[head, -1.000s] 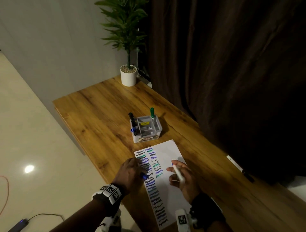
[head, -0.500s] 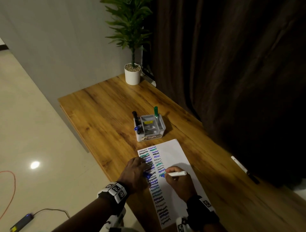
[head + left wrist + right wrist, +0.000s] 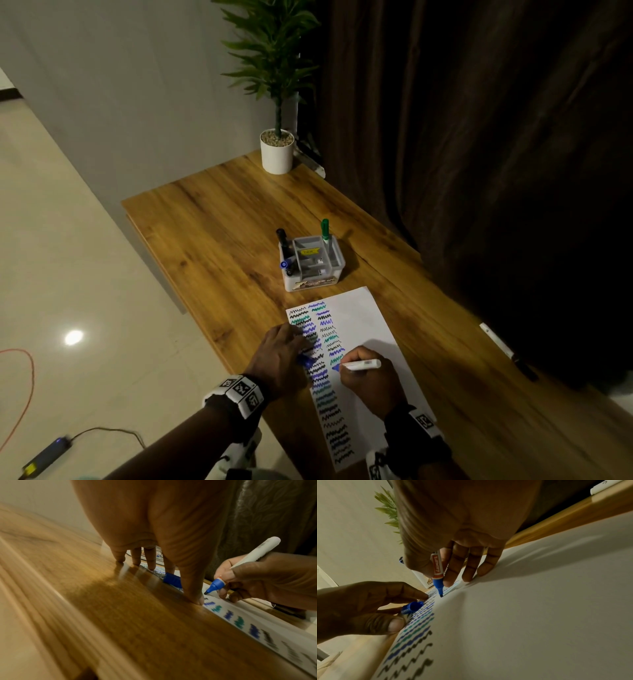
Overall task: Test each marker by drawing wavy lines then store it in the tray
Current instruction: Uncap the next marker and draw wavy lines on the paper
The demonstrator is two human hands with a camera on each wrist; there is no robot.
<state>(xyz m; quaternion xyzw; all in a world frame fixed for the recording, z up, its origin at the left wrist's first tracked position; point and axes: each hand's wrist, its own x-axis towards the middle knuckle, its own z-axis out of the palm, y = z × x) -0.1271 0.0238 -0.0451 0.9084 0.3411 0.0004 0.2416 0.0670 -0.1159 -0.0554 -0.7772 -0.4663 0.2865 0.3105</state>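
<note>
A white paper sheet (image 3: 373, 329) with columns of wavy lines lies on the wooden table (image 3: 212, 233). My right hand (image 3: 346, 370) grips an uncapped blue marker (image 3: 361, 365), its tip (image 3: 206, 592) at the paper below the second column. My left hand (image 3: 301, 346) presses its fingertips on the sheet's left edge and pinches the blue cap (image 3: 411, 607) between thumb and index finger. Beyond the sheet stands the grey tray (image 3: 311, 282), holding a green marker (image 3: 325, 233), a black marker (image 3: 282, 240) and a blue-ended one (image 3: 284, 264).
Another white marker with a black cap (image 3: 507, 351) lies near the table's right edge by the dark curtain (image 3: 479, 137). A potted plant (image 3: 276, 152) stands at the far corner. The table's left edge drops to the tiled floor, where a cable lies.
My right hand has tipped the marker from raised above the sheet down to the paper, pointing left. The left hand stays on the sheet's edge with the cap.
</note>
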